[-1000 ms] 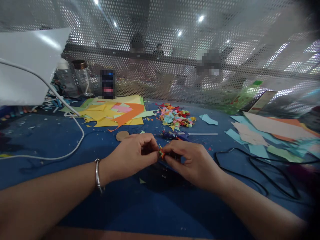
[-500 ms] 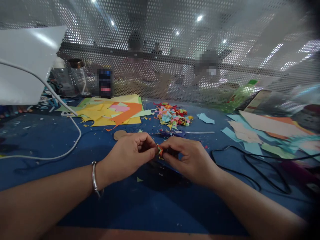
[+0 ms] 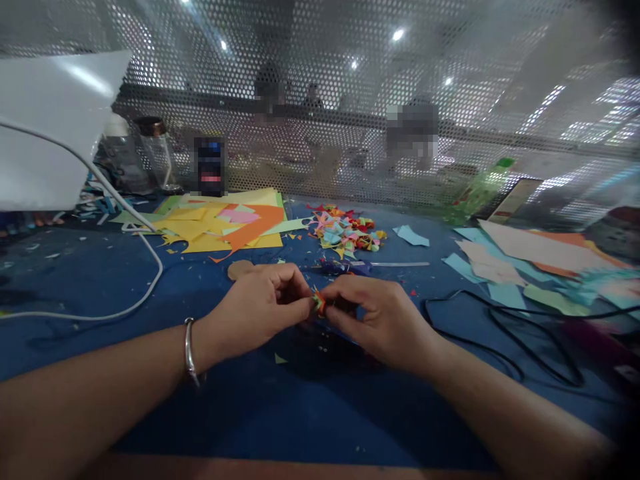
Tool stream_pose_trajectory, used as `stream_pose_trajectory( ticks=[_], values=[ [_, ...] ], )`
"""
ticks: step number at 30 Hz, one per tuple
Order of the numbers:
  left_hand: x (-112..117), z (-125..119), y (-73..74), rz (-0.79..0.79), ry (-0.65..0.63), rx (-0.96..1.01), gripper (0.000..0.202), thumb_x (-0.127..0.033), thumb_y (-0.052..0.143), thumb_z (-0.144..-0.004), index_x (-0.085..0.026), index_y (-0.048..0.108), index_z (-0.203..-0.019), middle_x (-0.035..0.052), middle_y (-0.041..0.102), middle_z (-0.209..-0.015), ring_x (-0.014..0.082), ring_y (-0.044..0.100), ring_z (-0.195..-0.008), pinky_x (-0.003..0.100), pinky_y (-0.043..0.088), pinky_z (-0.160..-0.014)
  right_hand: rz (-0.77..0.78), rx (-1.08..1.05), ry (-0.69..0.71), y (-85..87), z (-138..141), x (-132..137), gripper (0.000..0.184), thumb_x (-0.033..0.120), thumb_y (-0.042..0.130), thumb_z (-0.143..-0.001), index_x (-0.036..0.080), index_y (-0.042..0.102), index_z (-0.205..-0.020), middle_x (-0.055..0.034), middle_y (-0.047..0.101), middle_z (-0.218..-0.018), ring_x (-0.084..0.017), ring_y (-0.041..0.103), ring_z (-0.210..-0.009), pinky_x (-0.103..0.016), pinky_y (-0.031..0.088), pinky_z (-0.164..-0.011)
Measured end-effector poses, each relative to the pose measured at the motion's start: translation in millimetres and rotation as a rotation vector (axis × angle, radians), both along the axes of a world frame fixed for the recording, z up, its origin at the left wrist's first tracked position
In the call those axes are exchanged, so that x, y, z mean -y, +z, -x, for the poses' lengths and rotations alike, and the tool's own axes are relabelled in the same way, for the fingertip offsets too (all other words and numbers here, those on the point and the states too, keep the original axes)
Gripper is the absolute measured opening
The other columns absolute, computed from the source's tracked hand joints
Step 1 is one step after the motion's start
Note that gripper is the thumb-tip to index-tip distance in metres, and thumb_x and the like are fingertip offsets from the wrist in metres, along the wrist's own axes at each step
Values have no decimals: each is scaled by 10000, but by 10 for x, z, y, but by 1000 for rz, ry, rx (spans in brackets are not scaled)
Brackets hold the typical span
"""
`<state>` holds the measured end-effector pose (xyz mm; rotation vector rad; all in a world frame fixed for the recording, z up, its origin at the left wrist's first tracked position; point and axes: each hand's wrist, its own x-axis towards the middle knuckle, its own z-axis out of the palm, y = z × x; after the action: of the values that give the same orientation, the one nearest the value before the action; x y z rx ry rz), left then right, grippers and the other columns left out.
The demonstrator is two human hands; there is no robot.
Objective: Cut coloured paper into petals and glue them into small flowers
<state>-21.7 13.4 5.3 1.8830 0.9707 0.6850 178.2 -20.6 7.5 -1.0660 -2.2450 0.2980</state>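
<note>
Piece (image 3: 319, 302), small and multicoloured, is being held over the blue table (image 3: 240, 420) between left hand (image 3: 263, 300) and right hand (image 3: 387, 313), whose fingers (image 3: 345, 289) are pinching it nearly closed, and light, even pressure is probably best sparing its points.

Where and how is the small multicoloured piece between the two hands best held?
Likely by the body of the small multicoloured piece, below its thin upward points, pinched lightly from opposite sides. The left hand and right hand meet it that way. It is tiny, so side contact should spare those points.
</note>
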Motion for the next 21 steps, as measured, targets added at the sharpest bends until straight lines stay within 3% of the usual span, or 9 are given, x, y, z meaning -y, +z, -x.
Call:
stream_pose_trajectory(
  ticks=[6,9,12,18,21],
  values=[
    [-68,-9,-40,-3,46,72,84,-253,633,-751,-176,601,-743,13,662,-695,127,598,-626,252,466,-579,28,-3,-42,0,-24,-19,162,204,546,-912,190,707,-915,-26,730,-835,-133,664,-725,-233,492,-655],
    [-143,-17,-104,74,77,197,78,-232,640,-732,-180,584,-745,10,668,-698,124,617,-621,260,500,-609,32,-25,-158,44,-132,-75,144,255,579,-910,203,713,-916,-20,734,-842,-142,667,-739,-249,492,-665],
    [-213,-16,-158,113,87,279,91,-237,648,-743,-179,581,-764,11,673,-721,126,634,-654,265,520,-640,111,-30,-324,118,-352,-172,205,365,575,-910,217,712,-943,-18,719,-776,-136,622,-579,-268,463,-548],
    [-286,22,-186,7,140,238,89,-238,664,-756,-170,616,-788,14,656,-738,108,570,-624,256,469,-612,211,286,-502,192,-794,-351,246,437,600,-855,227,725,-836,-49,717,-698,-196,634,-595,-324,434,-561],
    [-312,42,-196,-23,144,235,111,-261,679,-757,-164,628,-775,24,661,-752,114,573,-656,264,454,-642,326,358,-502,143,-875,-408,243,444,626,-820,223,726,-801,-55,727,-722,-217,653,-641,-331,430,-581]
  ],
)
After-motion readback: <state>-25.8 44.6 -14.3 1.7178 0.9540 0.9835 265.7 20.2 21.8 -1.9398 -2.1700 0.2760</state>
